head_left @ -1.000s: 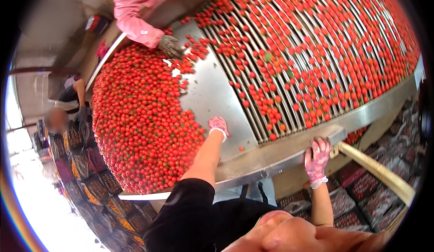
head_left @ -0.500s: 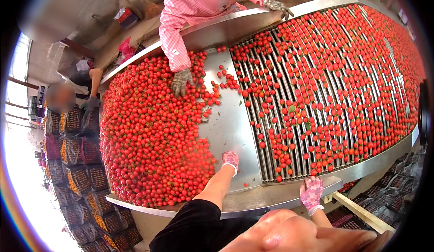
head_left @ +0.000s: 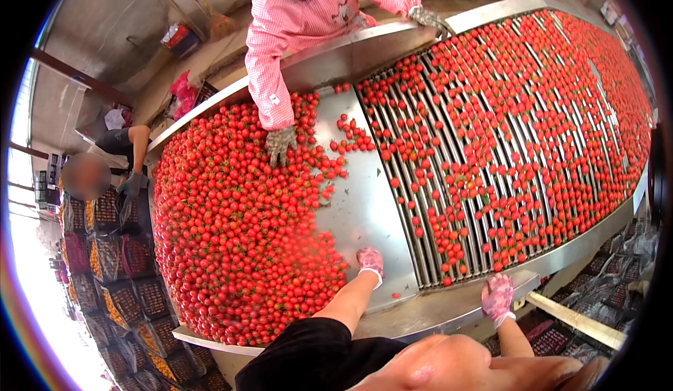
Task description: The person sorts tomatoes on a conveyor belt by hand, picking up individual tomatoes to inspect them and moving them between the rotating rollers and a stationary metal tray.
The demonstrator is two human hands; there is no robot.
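Note:
My left hand [head_left: 369,259], in a pink patterned glove, is low over the bare metal sheet [head_left: 361,202], at the right edge of a heap of small red tomatoes [head_left: 238,223]. Its fingers are turned under and mostly hidden, so I cannot tell what they hold. My right hand [head_left: 498,296], gloved alike, rests on the near metal rim of the sorting table with its fingers extended. To the right of the sheet, many tomatoes lie on metal rollers [head_left: 438,202]. Green stem bits are scattered among the heap.
Across the table a co-worker in a pink checked top has one grey-gloved hand [head_left: 281,146] on the heap and another [head_left: 430,19] on the far rim. Another person is at the left, beside stacked crates [head_left: 119,307]. A wooden bar [head_left: 575,321] juts out at lower right.
The view has shifted slightly. The near edge of the heap now reaches closer to my left hand. The co-worker's hand is still on the heap, and my right hand stays on the rim.

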